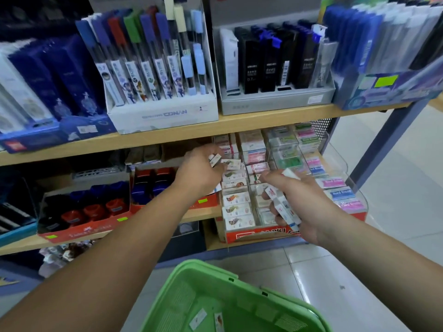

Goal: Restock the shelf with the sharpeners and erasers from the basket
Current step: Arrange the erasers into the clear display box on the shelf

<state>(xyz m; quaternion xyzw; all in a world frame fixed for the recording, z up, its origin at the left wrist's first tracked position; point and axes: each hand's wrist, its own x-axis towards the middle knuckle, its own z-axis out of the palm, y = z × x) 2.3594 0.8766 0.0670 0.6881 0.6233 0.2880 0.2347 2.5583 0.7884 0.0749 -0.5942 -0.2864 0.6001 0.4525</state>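
Green basket [208,268], close below and holding a couple of loose erasers [197,318], waits under the shelf [14,248], where the left hand [199,173] pinches one eraser [215,160] above its display row [236,198] while the right hand [309,212] grips a spare stack [284,207], seemingly to feed from.

The basket [215,267] sits nearest, on the floor [359,271], with two loose erasers [197,318] in it. Beyond it, the lower shelf [206,214] carries the eraser tray [261,233] at its right end and the sharpener box [84,232] to the left. Over the tray, the left hand [199,173] pinches an eraser [214,159] at the far left. The right hand [309,207] holds a stack of erasers [282,207] nearer. Above, pen boxes [165,113] stand along the upper shelf [239,125].
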